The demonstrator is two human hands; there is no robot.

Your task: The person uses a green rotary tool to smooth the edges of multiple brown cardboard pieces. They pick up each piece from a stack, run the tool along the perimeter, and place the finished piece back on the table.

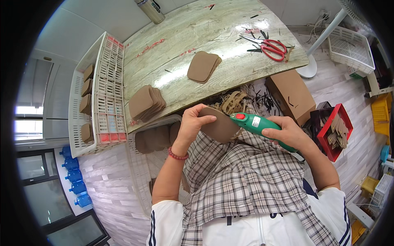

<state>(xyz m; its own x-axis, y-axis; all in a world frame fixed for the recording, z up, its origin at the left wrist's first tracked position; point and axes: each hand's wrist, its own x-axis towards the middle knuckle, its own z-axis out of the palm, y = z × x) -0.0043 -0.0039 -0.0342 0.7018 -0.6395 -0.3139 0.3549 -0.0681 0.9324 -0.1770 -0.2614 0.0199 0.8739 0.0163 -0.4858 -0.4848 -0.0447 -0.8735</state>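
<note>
Between thumb and fingers, my left hand [193, 127] pinches a brown rounded-square piece [219, 126] over my lap, just off the table's near edge. My right hand [286, 133] wraps round a green handheld electric cutter [262, 125] with a red button on top. The cutter's tip meets the upper right edge of the brown piece; the exact contact is too small to tell. On the table [164, 53] lie a small stack of like pieces [202, 67] and a taller fanned stack [145, 103] nearer the left edge.
Red-handled scissors [271, 48] lie among dark scraps at the table's right. White crates stand left [108, 88] and below the table edge [137, 164], both holding brown pieces. Strip offcuts [234, 101], a cardboard box [293, 96] and a red-rimmed bin [338, 129] sit beyond my lap.
</note>
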